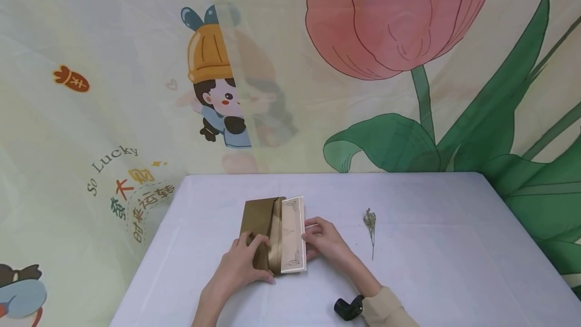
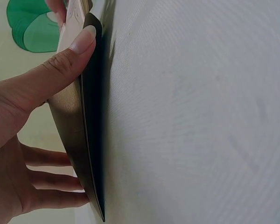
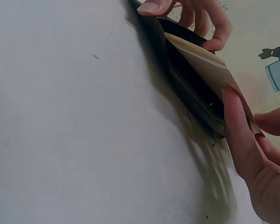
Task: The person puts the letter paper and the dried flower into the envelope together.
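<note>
A gold-brown envelope (image 1: 259, 213) lies on the white table, with a cream card (image 1: 291, 233) sticking out of its right side. The card has a pale border and printed corner ornaments. My left hand (image 1: 240, 262) holds the envelope, its thumb at the near edge and its fingers bent over the top face. With thumb and fingers my right hand (image 1: 330, 243) pinches the card's outer edge. In the right wrist view the mouth of the envelope (image 3: 191, 91) gapes, and the card (image 3: 203, 63) sits partly inside it. How deep the card reaches is hidden.
A small dried flower sprig (image 1: 369, 223) lies on the table (image 1: 436, 246), right of my right hand. Small dark crumbs dot the cloth. A black wrist camera (image 1: 348, 309) sits at my right wrist. Behind the table hangs a printed backdrop (image 1: 281, 64).
</note>
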Tool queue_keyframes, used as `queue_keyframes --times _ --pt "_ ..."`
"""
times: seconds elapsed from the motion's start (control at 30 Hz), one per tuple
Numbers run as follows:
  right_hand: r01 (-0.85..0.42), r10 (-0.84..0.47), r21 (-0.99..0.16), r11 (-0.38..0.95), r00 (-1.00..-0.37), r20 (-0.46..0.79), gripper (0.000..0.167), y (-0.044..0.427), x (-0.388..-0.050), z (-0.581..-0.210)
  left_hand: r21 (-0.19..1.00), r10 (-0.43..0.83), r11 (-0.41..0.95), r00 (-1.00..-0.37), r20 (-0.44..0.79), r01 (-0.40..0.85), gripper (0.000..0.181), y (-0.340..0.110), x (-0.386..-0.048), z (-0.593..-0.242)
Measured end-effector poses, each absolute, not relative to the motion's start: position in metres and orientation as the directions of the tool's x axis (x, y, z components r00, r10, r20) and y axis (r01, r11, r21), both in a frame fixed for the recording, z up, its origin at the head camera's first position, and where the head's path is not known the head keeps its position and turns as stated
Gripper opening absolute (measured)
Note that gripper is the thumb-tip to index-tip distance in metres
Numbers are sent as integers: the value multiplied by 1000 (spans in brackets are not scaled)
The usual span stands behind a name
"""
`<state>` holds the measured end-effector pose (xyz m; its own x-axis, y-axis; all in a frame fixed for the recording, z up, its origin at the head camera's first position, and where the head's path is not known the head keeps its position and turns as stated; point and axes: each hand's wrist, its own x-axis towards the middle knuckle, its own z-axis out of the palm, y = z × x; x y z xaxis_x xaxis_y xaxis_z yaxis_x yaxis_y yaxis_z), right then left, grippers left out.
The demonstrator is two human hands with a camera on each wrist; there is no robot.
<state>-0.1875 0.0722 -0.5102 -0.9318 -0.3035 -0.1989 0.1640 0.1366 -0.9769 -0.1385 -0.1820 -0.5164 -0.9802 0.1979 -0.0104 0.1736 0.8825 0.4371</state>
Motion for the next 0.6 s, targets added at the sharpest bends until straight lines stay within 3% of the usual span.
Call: queue_keyframes --times 0.6 --pt "191 -351 -978 87 -913 -210 41 54 -194 -514 433 203 883 -979 -3 182 82 -182 -137 -515"
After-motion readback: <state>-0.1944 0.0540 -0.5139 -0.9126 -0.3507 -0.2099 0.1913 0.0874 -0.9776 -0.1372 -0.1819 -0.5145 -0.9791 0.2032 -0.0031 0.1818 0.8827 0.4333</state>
